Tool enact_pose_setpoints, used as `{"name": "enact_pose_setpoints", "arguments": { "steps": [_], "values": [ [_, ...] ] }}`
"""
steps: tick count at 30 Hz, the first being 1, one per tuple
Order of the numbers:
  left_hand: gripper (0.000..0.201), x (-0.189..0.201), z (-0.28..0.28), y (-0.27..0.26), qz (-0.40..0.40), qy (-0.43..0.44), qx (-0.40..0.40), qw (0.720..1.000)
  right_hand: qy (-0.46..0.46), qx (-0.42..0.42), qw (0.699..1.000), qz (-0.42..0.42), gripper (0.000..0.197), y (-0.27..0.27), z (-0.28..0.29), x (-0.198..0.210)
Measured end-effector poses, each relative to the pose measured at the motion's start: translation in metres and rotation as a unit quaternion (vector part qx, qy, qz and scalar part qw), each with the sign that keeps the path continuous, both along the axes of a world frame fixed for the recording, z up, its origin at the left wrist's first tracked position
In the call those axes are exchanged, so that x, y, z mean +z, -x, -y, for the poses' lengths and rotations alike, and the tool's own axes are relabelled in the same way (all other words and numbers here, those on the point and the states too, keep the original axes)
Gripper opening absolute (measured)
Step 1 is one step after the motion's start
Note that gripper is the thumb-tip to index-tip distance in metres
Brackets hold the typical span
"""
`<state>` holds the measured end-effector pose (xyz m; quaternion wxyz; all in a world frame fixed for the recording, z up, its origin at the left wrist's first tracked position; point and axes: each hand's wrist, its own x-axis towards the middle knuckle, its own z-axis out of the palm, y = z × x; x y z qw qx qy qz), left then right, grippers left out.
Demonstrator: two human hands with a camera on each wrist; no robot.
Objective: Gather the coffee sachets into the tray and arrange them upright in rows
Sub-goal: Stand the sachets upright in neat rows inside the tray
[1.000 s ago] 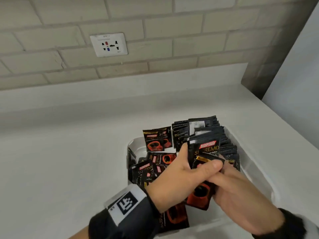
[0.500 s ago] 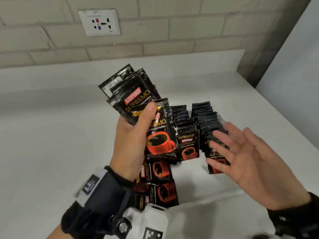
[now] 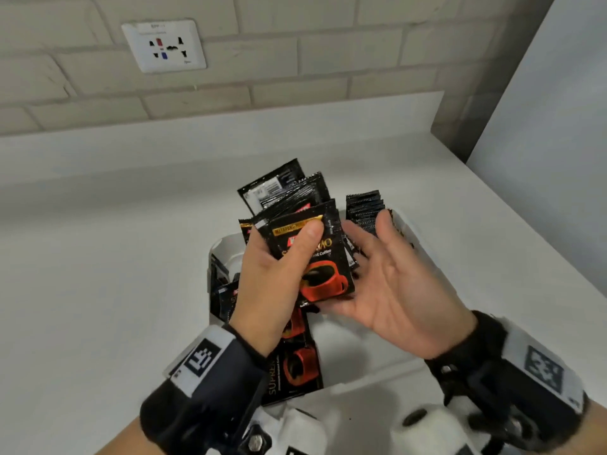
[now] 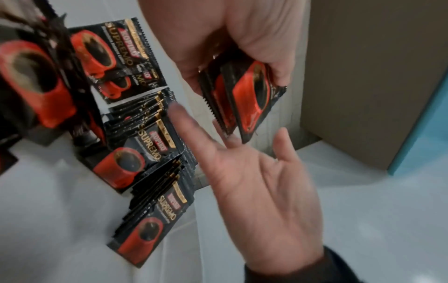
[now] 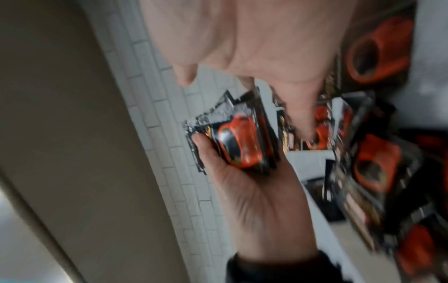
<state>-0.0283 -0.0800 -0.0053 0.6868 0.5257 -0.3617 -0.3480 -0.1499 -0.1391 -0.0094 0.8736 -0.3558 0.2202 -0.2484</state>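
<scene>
- On the far left of my head view there is only the white counter (image 3: pixel 98 257), with a wall socket (image 3: pixel 163 46) set in the brick wall above it.
- My left hand (image 3: pixel 272 274) is raised above the tray, fingers curled behind a fanned bundle of coffee sachets (image 3: pixel 295 218) and the thumb pressed across the front one, which faces me with its red cup printed low down.
- In the left wrist view that bundle's lower edges (image 4: pixel 242 99) poke out below my palm, serrated ends apart.
- Under my left forearm, loose sachets (image 3: pixel 299 366) lie flat on the left side of the white tray (image 3: pixel 216 254), overlapping each other.
- My right hand (image 3: pixel 391 284) is open, palm up and tilted towards the bundle, fingers straight and spread; its fingertips sit just beside the bundle's right edge, and I cannot tell whether they touch it.
- Behind my right fingers, a row of upright sachets (image 3: pixel 366 208) stands at the tray's far right, packed face to face.
- The left wrist view shows the rows (image 4: pixel 150 172) leaning slightly, fronts towards the camera.
- The right wrist view is blurred; I make out only my left hand gripping the bundle (image 5: pixel 242 141) there.
</scene>
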Motion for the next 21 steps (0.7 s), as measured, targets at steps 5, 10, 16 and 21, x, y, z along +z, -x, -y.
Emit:
{"name": "enact_pose_setpoints", "arguments": {
  "steps": [5, 10, 16, 21],
  "values": [
    [0.052, 0.0, 0.001, 0.0, -0.069, -0.019, -0.022, 0.997, 0.374, -0.062, 0.908, -0.177, 0.075, 0.007, 0.006, 0.021],
    [0.057, 0.001, 0.004, 0.004, -0.098, -0.035, -0.051, 0.993, 0.426, 0.011, 0.897, -0.114, 0.073, -0.014, -0.004, 0.007],
    [0.08, -0.005, -0.005, -0.013, -0.209, -0.02, -0.154, 0.966, 0.316, -0.017, 0.948, -0.041, 0.045, -0.012, -0.006, 0.008],
    [0.052, -0.005, -0.004, -0.01, -0.223, -0.032, -0.243, 0.944, 0.225, 0.038, 0.974, -0.005, 0.043, -0.011, -0.01, 0.012]
  ]
}}
